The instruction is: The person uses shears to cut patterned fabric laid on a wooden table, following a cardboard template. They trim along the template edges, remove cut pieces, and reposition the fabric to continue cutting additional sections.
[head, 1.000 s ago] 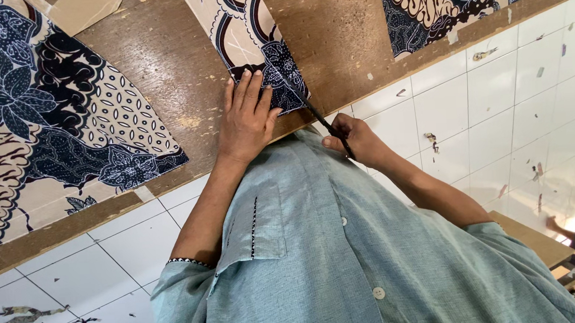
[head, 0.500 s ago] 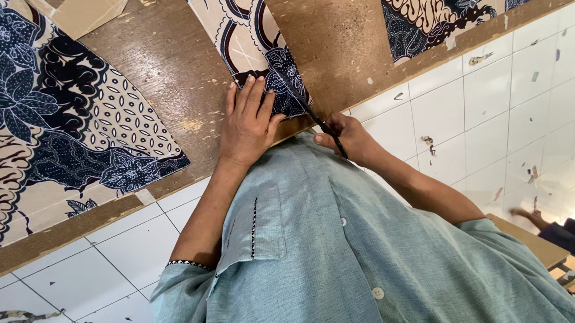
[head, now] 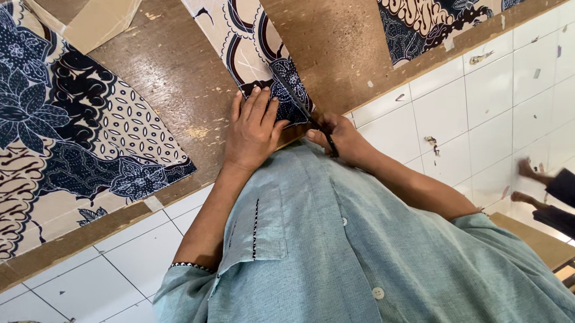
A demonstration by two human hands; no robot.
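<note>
Left hand point(head: 253, 129): flat, fingers spread, pressing the patterned fabric strip point(head: 263, 52) onto the brown board point(head: 173, 75).
Right hand point(head: 340, 139): fingers closed around dark scissors point(head: 307, 109), blades at the strip's edge.
Nearby: another person's feet point(head: 528, 182) on white tiles point(head: 446, 113).

Fabric strip point(head: 275, 75) on the board point(head: 181, 81), left hand point(head: 253, 127) atop, scissors point(head: 311, 116) just right.

A narrow strip of cream batik cloth point(head: 263, 55) with dark floral print lies flat on the brown tabletop point(head: 173, 75), thin dark scissors point(head: 311, 116) at its end.
</note>
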